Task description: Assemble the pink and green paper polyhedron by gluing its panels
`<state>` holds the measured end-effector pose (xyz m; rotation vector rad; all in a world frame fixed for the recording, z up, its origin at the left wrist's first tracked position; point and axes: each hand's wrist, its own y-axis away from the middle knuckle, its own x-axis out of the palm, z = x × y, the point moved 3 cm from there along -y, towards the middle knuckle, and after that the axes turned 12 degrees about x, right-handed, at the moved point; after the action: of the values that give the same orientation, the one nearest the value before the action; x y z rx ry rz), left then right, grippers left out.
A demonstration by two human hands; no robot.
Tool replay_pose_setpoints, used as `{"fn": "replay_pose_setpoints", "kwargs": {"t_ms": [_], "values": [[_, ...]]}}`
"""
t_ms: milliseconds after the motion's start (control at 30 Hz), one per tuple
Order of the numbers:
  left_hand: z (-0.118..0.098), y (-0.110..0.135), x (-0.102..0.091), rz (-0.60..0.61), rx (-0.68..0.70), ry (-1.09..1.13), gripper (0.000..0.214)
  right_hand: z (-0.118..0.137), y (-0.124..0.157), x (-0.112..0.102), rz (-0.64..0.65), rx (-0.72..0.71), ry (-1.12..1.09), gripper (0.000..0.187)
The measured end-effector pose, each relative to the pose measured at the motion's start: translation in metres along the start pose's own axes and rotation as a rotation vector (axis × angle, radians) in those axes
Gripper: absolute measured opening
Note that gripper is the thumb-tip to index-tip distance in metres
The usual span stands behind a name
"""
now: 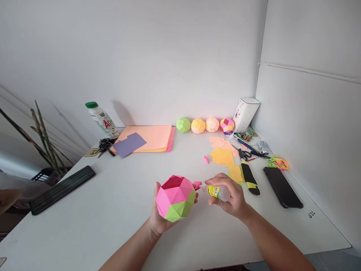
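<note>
My left hand (pixel 158 216) cups a pink and green folded paper ball (pixel 175 197) from below, with an open hollow at its top. My right hand (pixel 229 197) is wrapped round a small glue bottle (pixel 217 192) with a yellow label, its nozzle pointing left at a pink flap (pixel 196 184) sticking out of the ball. Both hands hover just above the white table (pixel 118 210).
Finished paper balls (pixel 205 125) line the back wall beside a white box (pixel 244 114). Loose orange and yellow paper pieces (pixel 224 156), scissors (pixel 246 154), a cutter (pixel 250 177) and a phone (pixel 282 187) lie to the right. A paper stack (pixel 149 137), keys (pixel 105 146) and a bottle (pixel 102 119) sit at the back left.
</note>
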<state>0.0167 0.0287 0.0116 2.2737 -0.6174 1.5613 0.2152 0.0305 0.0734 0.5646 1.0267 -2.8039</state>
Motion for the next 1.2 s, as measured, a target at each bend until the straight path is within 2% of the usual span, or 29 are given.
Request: {"fn": "replay_pose_setpoints", "kwargs": {"t_ms": [300, 433, 567, 733, 867, 1033, 1200], "values": [[0.0004, -0.0006, 0.0015, 0.019, 0.012, -0.018, 0.092, 0.0022, 0.0003, 0.0001, 0.037, -0.014, 0.001, 0.03], [0.0012, 0.0, 0.002, 0.033, 0.008, -0.012, 0.09, 0.0027, 0.0007, -0.0011, 0.002, -0.018, 0.022, 0.029], [0.0014, -0.0004, 0.0012, 0.041, 0.016, 0.008, 0.088, 0.0039, 0.0012, 0.0007, 0.041, -0.023, 0.0, 0.032], [0.0006, -0.0006, 0.0009, 0.043, -0.006, -0.034, 0.091, 0.0034, 0.0012, -0.0005, 0.001, -0.021, 0.019, 0.031], [0.0006, -0.0004, 0.0002, 0.028, -0.002, -0.027, 0.089, 0.0043, 0.0015, 0.0006, 0.04, -0.03, 0.008, 0.031], [0.0002, -0.0009, 0.0026, 0.035, 0.01, -0.048, 0.091, 0.0061, 0.0005, -0.001, 0.008, -0.032, 0.045, 0.03], [0.0001, -0.0008, 0.0045, 0.029, 0.006, -0.025, 0.09, 0.0069, 0.0001, 0.0009, 0.048, -0.049, 0.01, 0.032]]}}
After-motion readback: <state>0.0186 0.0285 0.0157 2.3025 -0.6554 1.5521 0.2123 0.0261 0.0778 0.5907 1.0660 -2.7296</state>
